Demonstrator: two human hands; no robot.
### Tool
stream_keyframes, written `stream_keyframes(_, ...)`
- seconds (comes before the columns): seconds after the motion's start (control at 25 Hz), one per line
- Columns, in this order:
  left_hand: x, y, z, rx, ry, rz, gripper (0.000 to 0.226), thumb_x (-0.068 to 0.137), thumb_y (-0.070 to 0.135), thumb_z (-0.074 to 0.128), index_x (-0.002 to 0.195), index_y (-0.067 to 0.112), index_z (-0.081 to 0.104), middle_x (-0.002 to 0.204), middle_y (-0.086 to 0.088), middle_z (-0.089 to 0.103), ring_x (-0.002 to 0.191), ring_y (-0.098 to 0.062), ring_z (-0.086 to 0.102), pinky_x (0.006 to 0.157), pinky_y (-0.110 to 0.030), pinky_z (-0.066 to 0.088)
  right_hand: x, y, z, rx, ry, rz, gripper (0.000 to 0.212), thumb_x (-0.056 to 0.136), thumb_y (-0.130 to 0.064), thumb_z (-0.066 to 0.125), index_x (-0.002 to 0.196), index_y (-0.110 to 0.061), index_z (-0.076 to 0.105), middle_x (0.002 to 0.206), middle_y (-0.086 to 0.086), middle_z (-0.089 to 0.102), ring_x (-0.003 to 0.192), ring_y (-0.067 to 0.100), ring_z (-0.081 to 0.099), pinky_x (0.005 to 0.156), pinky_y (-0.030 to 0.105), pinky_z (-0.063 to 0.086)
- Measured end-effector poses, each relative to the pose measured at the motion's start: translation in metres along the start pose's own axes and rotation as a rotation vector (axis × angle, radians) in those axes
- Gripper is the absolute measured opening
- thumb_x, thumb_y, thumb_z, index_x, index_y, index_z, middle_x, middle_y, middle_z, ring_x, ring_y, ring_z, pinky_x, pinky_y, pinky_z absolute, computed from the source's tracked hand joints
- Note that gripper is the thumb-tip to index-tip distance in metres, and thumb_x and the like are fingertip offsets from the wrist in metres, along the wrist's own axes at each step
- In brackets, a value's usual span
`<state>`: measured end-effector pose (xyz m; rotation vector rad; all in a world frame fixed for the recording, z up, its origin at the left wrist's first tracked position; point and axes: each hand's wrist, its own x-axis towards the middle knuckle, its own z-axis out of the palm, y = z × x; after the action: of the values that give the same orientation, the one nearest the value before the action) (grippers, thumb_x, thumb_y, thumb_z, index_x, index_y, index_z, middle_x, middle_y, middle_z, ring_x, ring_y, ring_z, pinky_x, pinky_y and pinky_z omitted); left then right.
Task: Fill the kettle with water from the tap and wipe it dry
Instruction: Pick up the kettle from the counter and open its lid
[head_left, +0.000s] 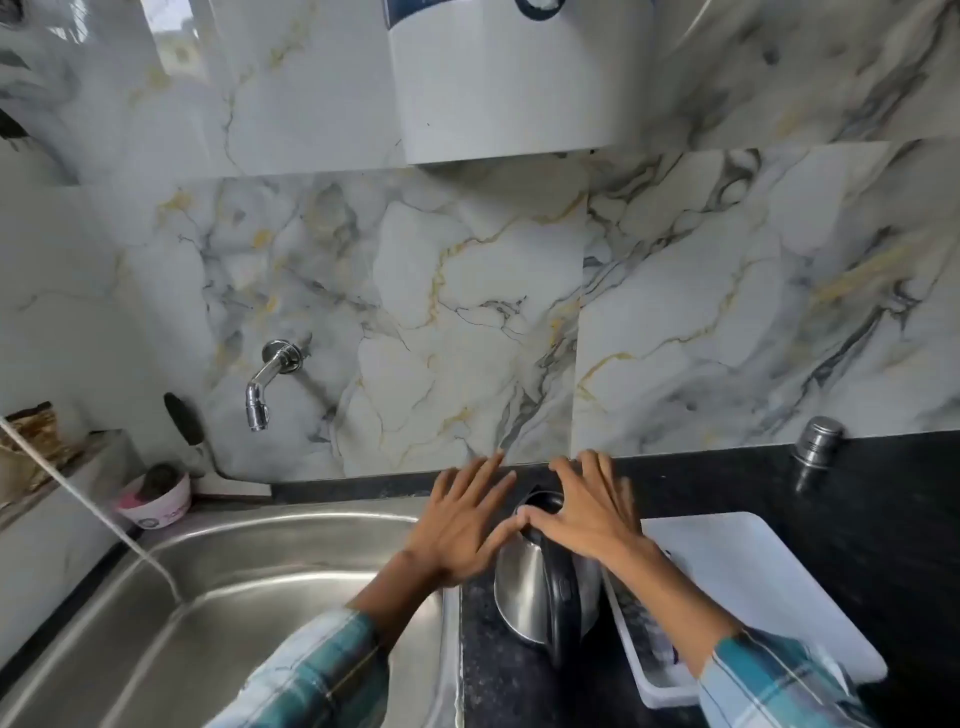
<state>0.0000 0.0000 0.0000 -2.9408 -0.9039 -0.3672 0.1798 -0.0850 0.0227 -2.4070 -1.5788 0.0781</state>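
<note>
Standing on the dark counter (727, 483) between the steel sink (260, 597) and a white tray (753, 582), the steel kettle (524, 592) has a black handle and lid. Head view: left hand (462, 525) and right hand (587, 509) hover over the lid, fingers spread flat, grasping nothing; the two thumbs meet at the lid's near edge. A wall tap (267, 382) projects from the marble backsplash above the sink, well apart from the kettle.
</note>
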Motion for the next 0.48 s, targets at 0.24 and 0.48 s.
stream_keyframes(0.24,-0.050,0.000,0.056,-0.169,-0.105,-0.102,0.073,0.091,0.073,0.002,0.154,0.036,-0.007,0.163,0.016,-0.010,0.150,-0.005,-0.012,0.123,-0.039,0.000,-0.009,0.024,0.029,0.163,-0.378,-0.070,0.091,0.071,-0.043,0.067,0.154,-0.031,0.030,0.148,0.001,0.031,0.144,0.027,0.034,0.097,0.042,0.047)
stream_keyframes(0.48,-0.044,-0.025,0.051,-0.164,-0.186,-0.130,0.081,0.086,0.075,-0.004,0.154,0.031,-0.009,0.161,0.014,-0.013,0.151,-0.010,-0.011,0.122,-0.039,-0.004,-0.005,0.013,0.011,0.259,-0.459,-0.050,0.097,0.074,-0.045,0.063,0.160,-0.044,0.018,0.170,-0.001,0.023,0.154,0.028,0.032,0.114,0.047,0.038)
